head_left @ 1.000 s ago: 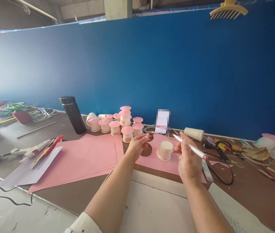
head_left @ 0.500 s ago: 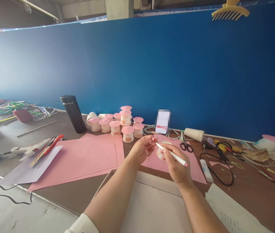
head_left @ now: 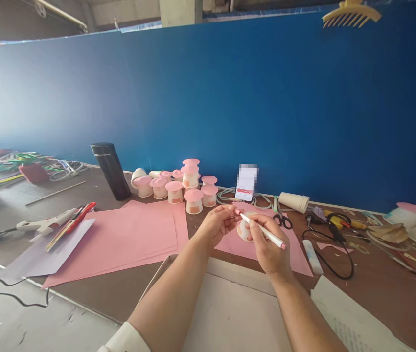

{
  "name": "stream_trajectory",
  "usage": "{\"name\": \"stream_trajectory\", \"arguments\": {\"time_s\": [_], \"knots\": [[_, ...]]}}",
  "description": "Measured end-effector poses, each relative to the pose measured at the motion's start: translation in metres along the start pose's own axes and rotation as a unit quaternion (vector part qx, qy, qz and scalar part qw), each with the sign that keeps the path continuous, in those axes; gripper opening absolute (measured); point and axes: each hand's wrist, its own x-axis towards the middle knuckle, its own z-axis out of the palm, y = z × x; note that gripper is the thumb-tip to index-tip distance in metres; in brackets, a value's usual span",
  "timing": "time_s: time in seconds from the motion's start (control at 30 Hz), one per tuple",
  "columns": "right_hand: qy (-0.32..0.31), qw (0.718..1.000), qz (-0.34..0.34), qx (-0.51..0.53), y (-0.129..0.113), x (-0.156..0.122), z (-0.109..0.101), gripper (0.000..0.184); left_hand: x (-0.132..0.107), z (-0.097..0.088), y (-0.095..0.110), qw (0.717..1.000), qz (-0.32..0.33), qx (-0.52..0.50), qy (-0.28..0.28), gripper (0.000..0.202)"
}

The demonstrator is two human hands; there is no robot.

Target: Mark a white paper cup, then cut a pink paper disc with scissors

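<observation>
My right hand (head_left: pixel 272 247) is closed around a white marker (head_left: pixel 266 232) with a pink back end. The marker slants, its front end pointing up and left toward my other hand. Between the fingertips of my left hand (head_left: pixel 218 225) is a small pink marker cap (head_left: pixel 238 212). The cap and the marker's front meet or nearly meet; I cannot tell how far it is on. Behind my right fingers a paper cup (head_left: pixel 243 231) rests on a pink sheet (head_left: pixel 226 247), partly hidden by the hand.
Several paper cups with pink round tops (head_left: pixel 194 201) stand at the back. A black bottle (head_left: pixel 111 171) is left of them. Scissors (head_left: pixel 282 221), a phone (head_left: pixel 246 183), a glue gun (head_left: pixel 46 222), a cutter (head_left: pixel 71 226) and a box (head_left: pixel 230 308) lie about.
The pink cap in my left hand and the marker's front end have come together in line. My right hand has shifted slightly right and down. The cup has stayed on the sheet.
</observation>
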Motion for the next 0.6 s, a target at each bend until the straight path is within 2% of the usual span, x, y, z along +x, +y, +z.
{"name": "stream_trajectory", "arguments": {"time_s": [0.37, 0.6], "knots": [[0.017, 0.994, 0.091, 0.066, -0.0062, 0.0037, 0.002, 0.033, -0.0003, -0.0024, 0.0005, 0.999, 0.0, 0.001, -0.047, 0.023], [0.009, 0.985, 0.101, 0.139, 0.0037, 0.0054, 0.0057, 0.038, 0.0021, -0.0079, -0.0016, 0.998, -0.011, 0.013, -0.053, 0.023]]}}
